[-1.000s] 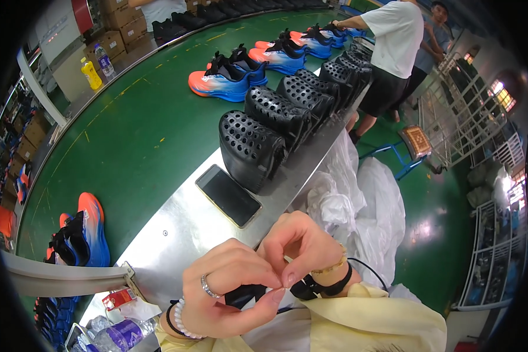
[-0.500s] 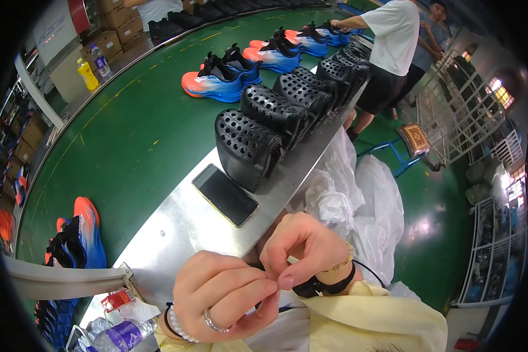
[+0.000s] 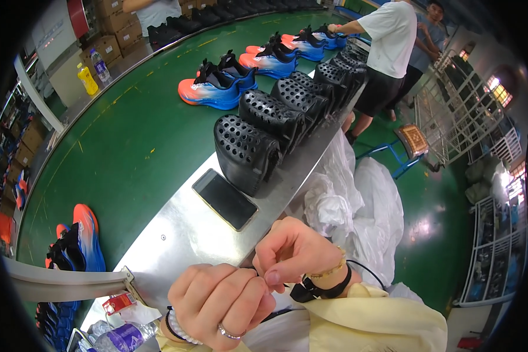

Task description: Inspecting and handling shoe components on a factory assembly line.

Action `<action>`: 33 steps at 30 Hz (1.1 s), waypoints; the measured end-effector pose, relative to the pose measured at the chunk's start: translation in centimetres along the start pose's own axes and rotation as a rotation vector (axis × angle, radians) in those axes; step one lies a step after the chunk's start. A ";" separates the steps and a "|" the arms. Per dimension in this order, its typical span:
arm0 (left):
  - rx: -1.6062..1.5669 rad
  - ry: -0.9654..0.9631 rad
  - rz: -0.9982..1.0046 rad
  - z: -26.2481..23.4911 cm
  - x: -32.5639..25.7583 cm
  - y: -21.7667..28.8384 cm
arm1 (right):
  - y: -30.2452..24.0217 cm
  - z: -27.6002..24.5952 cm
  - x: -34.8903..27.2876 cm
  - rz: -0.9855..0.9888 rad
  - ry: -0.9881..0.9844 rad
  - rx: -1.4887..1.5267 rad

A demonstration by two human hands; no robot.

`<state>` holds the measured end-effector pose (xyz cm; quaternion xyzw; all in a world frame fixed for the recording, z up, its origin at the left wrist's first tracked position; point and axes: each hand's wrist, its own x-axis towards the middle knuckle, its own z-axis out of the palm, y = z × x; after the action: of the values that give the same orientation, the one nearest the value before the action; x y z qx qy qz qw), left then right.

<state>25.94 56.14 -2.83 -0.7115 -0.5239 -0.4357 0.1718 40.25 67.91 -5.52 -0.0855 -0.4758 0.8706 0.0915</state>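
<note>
At the lower centre of the frame, the left hand (image 3: 220, 302) and right hand (image 3: 296, 252) meet with fingers curled narrow; the fingertips are partly hidden, so I cannot tell what they hold. Nearest lies a smooth, flat phone (image 3: 225, 199), a rounded rectangle with a dark glossy face and pale edge, at mid-frame on a brushed, reflective metal worktop (image 3: 176, 229). Touching or just beside its upper edge stands a matte black moulded form (image 3: 243, 152), domed and punched with round holes. Thin, crumpled translucent plastic (image 3: 378, 205) bunches right of centre.

A second ago the left thumb showed in a pinch; now that hand has rolled knuckles-up, covering its thumb, with its ring lower. The phone keeps its place beside the form.
</note>
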 end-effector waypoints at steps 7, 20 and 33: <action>-0.735 -0.080 -0.280 -0.3 -0.3 -1.4 | 0.6 -0.9 -0.2 -0.182 0.028 -0.096; -1.097 -0.268 -0.474 -0.5 -0.2 -2.5 | -1.8 -1.0 -0.2 -0.296 -0.049 -0.551; -1.139 -0.353 -0.565 -0.2 -0.3 -2.7 | -2.4 -1.0 -0.6 -0.440 0.001 -0.800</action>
<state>23.40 56.90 -3.60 -0.5871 -0.3984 -0.5499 -0.4407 41.24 69.88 -3.97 -0.0115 -0.7814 0.5783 0.2342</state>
